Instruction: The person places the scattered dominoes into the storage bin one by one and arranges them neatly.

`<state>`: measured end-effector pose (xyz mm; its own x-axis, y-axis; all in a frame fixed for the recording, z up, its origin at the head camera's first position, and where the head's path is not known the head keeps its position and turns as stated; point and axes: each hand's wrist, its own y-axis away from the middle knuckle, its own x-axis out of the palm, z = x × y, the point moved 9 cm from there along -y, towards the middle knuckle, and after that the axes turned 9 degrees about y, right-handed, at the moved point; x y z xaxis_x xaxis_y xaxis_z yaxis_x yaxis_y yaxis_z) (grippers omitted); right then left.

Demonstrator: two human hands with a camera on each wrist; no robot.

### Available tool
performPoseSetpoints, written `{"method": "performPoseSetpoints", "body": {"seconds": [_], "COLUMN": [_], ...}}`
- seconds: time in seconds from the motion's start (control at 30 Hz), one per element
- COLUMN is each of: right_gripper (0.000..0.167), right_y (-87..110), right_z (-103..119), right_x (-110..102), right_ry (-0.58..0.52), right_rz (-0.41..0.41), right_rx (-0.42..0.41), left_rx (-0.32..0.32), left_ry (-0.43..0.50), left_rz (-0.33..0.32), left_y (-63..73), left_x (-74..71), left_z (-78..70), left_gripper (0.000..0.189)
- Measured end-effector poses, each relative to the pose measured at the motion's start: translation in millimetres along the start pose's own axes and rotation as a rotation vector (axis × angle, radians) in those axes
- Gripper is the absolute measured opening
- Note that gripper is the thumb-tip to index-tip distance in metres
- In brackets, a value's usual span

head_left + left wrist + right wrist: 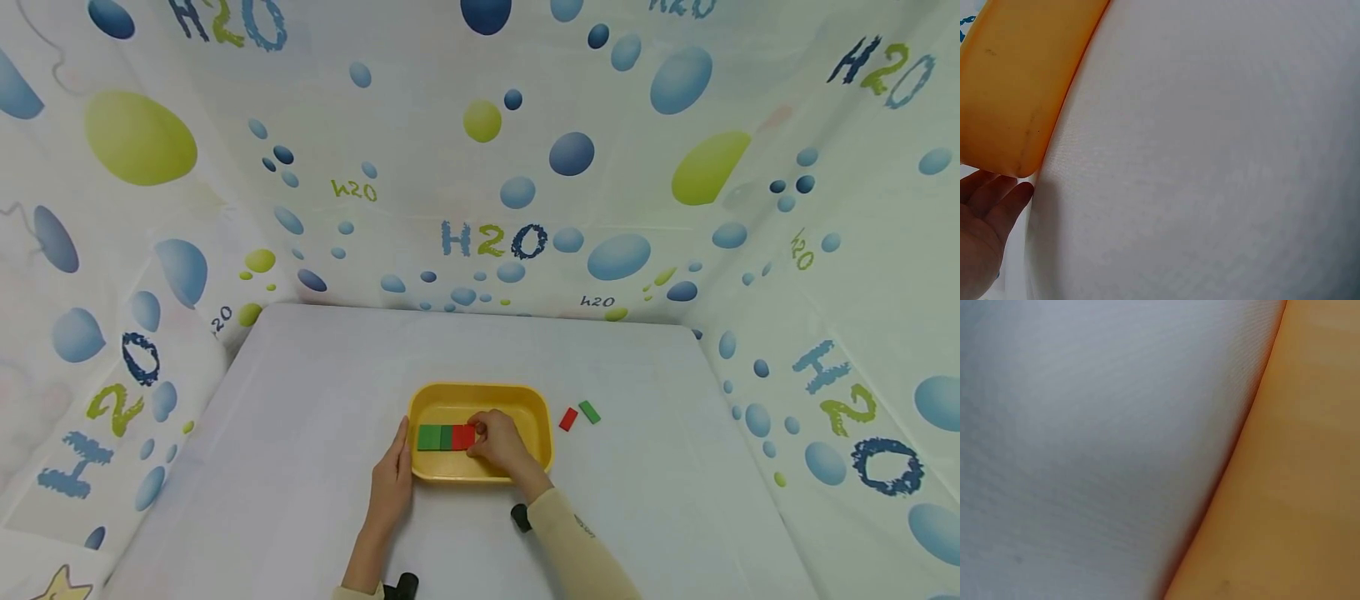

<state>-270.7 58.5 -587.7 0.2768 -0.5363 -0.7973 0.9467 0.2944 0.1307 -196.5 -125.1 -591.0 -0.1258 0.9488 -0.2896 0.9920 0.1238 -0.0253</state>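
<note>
A yellow tray lies on the white-covered table. Inside it, a row of flat green tiles and red tiles runs left to right, edges together. My right hand reaches over the tray's front rim and pinches the red tile at the row's right end, thumb at its near edge and fingers at its far edge. Against the tray's left wall rests my left hand, its fingers straight; the left wrist view shows the same fingertips at the tray's end. The right wrist view shows only tray wall and cloth.
To the right of the tray, a small red tile and a small green tile lie loose on the table. A patterned curtain with blue and green drops surrounds the table at the back and sides.
</note>
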Motion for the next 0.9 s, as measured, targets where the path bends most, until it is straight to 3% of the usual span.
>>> {"method": "performPoseSetpoints", "body": {"seconds": [0.9], "right_gripper": [0.041], "right_y": [0.5], "right_z": [1.4], "right_x": [-0.2], "right_ry": [-0.009], "right_rz": [0.021], "right_rx": [0.01], "left_rx": [0.005], "left_ry": [-0.01], "left_rz": [-0.004], "left_y": [0.3], "left_x": [-0.3], "left_z": [-2.4], "left_gripper": [0.048]}}
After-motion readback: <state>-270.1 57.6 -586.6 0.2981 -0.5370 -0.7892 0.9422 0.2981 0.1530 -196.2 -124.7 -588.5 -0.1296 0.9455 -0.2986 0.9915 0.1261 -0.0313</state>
